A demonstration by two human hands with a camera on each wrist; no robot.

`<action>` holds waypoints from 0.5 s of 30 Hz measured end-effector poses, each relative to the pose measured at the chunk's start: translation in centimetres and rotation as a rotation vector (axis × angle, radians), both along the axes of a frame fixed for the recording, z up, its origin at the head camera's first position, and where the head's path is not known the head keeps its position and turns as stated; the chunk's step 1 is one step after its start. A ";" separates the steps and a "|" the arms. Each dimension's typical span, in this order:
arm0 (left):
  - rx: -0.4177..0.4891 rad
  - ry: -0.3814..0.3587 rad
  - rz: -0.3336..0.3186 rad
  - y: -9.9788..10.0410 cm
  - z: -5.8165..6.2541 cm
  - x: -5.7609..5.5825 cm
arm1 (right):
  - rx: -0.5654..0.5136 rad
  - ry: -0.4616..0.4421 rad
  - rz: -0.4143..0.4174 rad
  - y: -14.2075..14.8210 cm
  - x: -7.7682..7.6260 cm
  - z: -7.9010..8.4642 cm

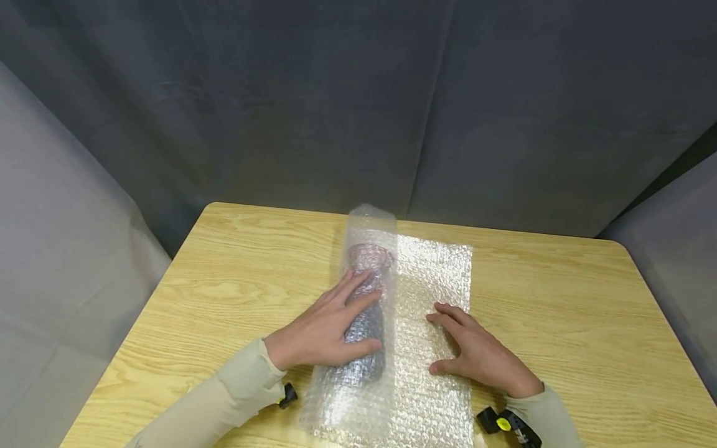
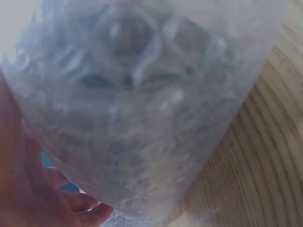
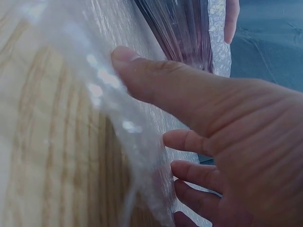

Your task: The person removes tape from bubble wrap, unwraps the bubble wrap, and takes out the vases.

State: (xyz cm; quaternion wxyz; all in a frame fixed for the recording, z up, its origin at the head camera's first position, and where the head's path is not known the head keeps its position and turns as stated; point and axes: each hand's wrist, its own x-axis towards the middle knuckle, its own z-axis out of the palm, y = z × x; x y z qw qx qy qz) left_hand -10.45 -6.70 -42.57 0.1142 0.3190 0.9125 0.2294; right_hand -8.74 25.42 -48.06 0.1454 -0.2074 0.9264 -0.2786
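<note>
A sheet of clear bubble wrap lies on the table, its left side folded over a long, dark object with a pinkish far end. Through the plastic in the right wrist view, that long object looks ribbed and purplish brown; its kind does not show. Fingers spread, my left hand rests on the covered object. The wrap fills most of the left wrist view, with left fingers along its side. My right hand touches the flat part of the sheet, fingers and thumb loosely apart, near its right edge.
The wood-patterned table extends to both sides of the wrap. Behind it hangs a dark grey curtain, with lighter grey cloth at the sides. Small black wrist cameras sit by both sleeves.
</note>
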 end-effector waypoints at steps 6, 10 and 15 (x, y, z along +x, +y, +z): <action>0.036 -0.005 0.009 -0.8 -0.2 0.0 | -0.001 -0.018 -0.001 0.0 0.0 0.1; 0.054 -0.008 0.004 -1.4 -0.4 0.0 | -0.007 -0.018 -0.003 0.0 0.1 0.1; 0.080 -0.038 0.007 -2.2 -0.7 0.0 | -0.009 -0.029 -0.005 0.1 0.1 -0.1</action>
